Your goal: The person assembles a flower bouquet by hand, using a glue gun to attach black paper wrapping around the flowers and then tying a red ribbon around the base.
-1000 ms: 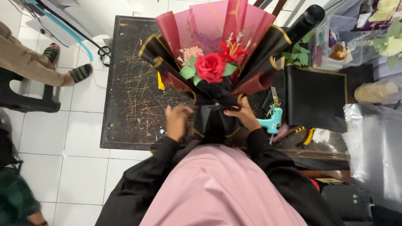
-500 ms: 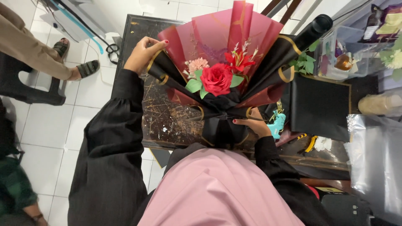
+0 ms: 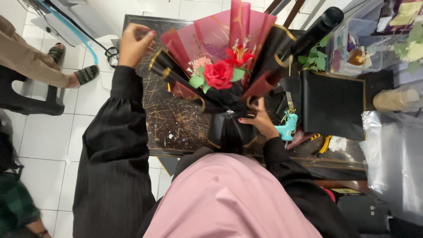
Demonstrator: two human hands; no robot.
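- A bouquet (image 3: 222, 83) stands upright over a dark scratched counter (image 3: 172, 119); a red rose (image 3: 218, 74) sits at its middle, with small pink and red blooms beside it; red and black wrapping paper with gold edges fans out around the flowers
- The right hand (image 3: 260, 121) is closed around the black wrapped stem, at the neck just below the rose
- The left hand (image 3: 134, 42) is raised to the upper left of the bouquet; its fingertips are pinched together close to the outer edge of the black paper; whether they touch the paper cannot be told
- Just right of the right hand lies a teal glue gun (image 3: 286, 128); beyond it, a black sheet (image 3: 332, 103) with a gold edge
- Far left of the left hand, another person's sandalled foot (image 3: 83, 75) rests on white floor tiles
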